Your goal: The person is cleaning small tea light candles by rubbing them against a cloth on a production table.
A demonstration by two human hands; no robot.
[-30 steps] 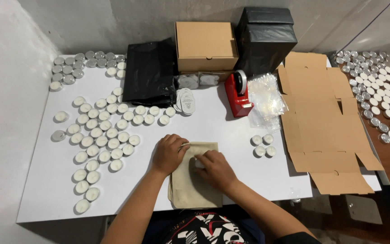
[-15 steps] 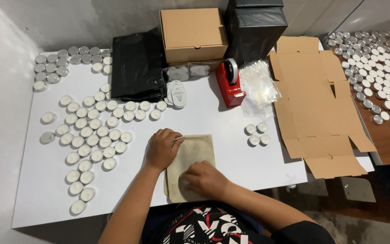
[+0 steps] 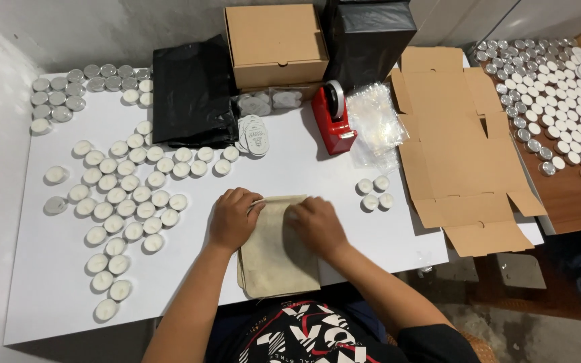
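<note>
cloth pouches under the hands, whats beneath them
The beige cloth pouches lie stacked on the white table, both the left hand and right hand pressing their top edge. Anything inside or underneath is covered.

The top edge of the beige cloth pouch [image 3: 280, 252] lies under both hands [image 3: 274, 222], so its opening cannot be seen — the fingertips are curled and mostly hidden too. The tall black box [image 3: 370, 37] is cut by the upper picture edge, and the small packets [image 3: 270, 101] in front of the brown carton [image 3: 277, 42] are partly in its shadow. At the far right, the tealights [image 3: 553, 87] on the wooden surface are too small to tell apart — some are cut off by the edge.
</note>
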